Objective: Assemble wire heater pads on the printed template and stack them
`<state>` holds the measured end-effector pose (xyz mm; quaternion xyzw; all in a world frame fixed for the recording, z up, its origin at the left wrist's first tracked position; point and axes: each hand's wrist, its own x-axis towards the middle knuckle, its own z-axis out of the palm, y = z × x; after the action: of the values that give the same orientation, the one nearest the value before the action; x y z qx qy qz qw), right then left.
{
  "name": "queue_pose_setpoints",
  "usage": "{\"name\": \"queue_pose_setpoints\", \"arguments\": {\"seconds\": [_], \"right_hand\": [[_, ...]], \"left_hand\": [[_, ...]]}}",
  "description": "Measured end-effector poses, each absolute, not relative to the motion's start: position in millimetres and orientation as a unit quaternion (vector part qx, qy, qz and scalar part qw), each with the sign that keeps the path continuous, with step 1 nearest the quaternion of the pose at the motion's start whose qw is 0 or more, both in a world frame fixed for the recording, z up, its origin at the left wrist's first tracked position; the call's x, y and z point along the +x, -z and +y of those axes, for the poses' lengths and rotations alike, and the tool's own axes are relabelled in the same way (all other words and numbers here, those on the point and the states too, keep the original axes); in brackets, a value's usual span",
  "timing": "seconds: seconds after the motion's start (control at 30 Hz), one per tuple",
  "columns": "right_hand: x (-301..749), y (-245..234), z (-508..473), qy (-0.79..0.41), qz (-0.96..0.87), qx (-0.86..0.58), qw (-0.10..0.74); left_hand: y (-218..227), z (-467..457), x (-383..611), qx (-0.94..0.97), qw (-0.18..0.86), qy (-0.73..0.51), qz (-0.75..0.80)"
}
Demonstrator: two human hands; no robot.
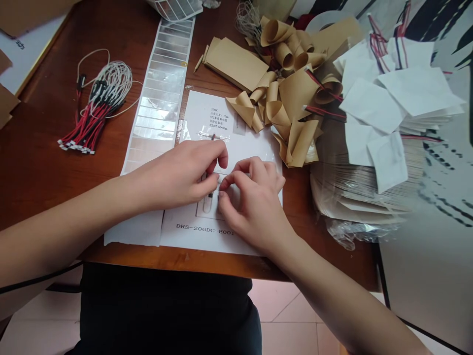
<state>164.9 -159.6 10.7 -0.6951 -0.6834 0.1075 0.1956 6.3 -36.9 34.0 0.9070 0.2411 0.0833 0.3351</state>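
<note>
Over a printed white sheet (192,236) my two hands are close together, fingertips almost meeting. My left hand (185,172) is curled, thumb and fingers drawn together beside a thin dark strip on the sheet. My right hand (256,199) bends thumb and forefinger into a pinch just to the right of it. What either hand holds, if anything, is too small or hidden to tell. Below the left thumb a small clear oval-ended piece (207,204) with a dark tip lies inside a printed outline.
Left of the sheet runs a strip of silvery labels (158,84). Farther left lies a bundle of red-black wires with white leads (99,103). Brown paper pieces (236,64), curled brown paper (291,103) and a stack of white squares with wires (380,113) fill the right.
</note>
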Motion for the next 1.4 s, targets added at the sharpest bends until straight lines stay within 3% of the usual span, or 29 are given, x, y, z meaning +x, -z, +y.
{"name": "queue_pose_setpoints", "arguments": {"seconds": [0.17, 0.67, 1.4], "right_hand": [[162.4, -9.6, -159.1, -0.104, -0.676, -0.702, 0.197], [158.7, -9.8, -157.6, -0.114, -0.675, -0.703, 0.194], [159.0, -9.7, -159.4, -0.129, -0.673, -0.699, 0.206]], "left_hand": [[-35.0, -35.5, 5.9, 0.906, 0.310, -0.142, 0.252], [-34.0, -36.1, 6.4, 0.918, 0.292, -0.148, 0.223], [-35.1, -36.5, 4.8, 0.931, 0.295, -0.023, 0.212]]}}
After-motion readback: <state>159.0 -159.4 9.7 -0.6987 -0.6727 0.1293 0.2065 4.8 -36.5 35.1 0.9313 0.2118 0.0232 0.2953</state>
